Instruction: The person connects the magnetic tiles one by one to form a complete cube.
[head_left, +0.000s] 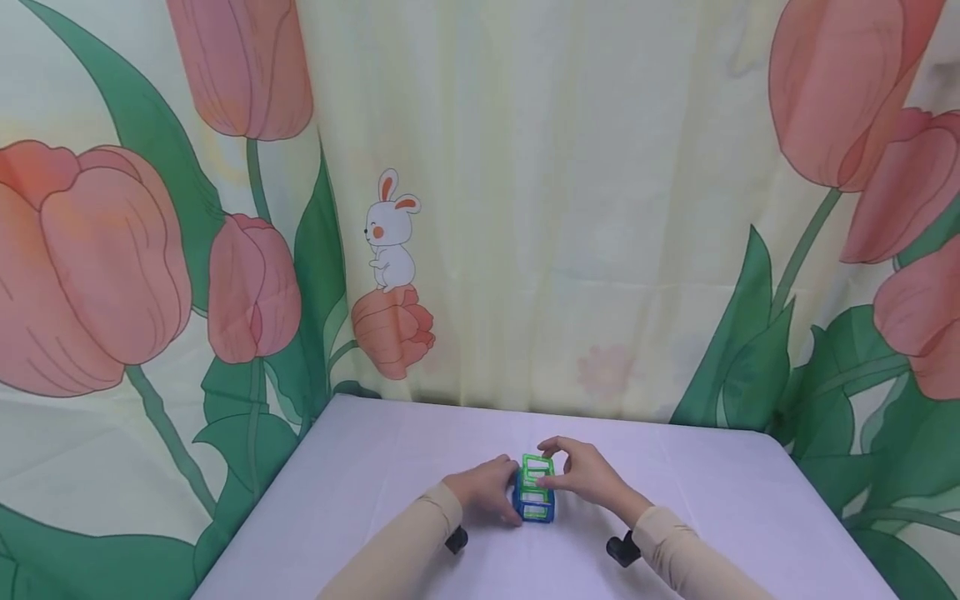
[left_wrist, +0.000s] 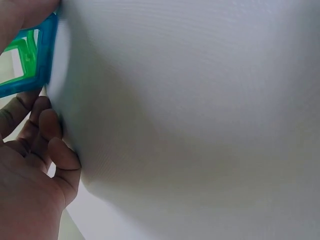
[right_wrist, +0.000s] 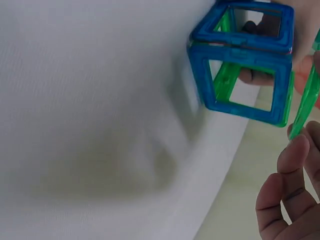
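Note:
A small box of blue and green magnetic tiles [head_left: 537, 510] stands on the table, and its blue open-frame sides [right_wrist: 241, 107] face the right wrist view. My left hand [head_left: 487, 487] holds the box at its left side, thumb toward the near edge and fingers toward the far one. In the left wrist view a blue tile [left_wrist: 46, 55] shows between the thumb and the curled fingers [left_wrist: 64, 155]. Just above the box, my right hand [head_left: 588, 477] pinches a green square tile [right_wrist: 306, 102] between thumb and fingers. A narrow gap separates this tile from the box in the right wrist view.
The white tabletop [head_left: 375, 467] spreads around both hands. Behind it hangs a curtain [head_left: 525, 250] printed with tulips and a rabbit. Black wrist devices [head_left: 624, 550] sit beneath both forearms, close over the table.

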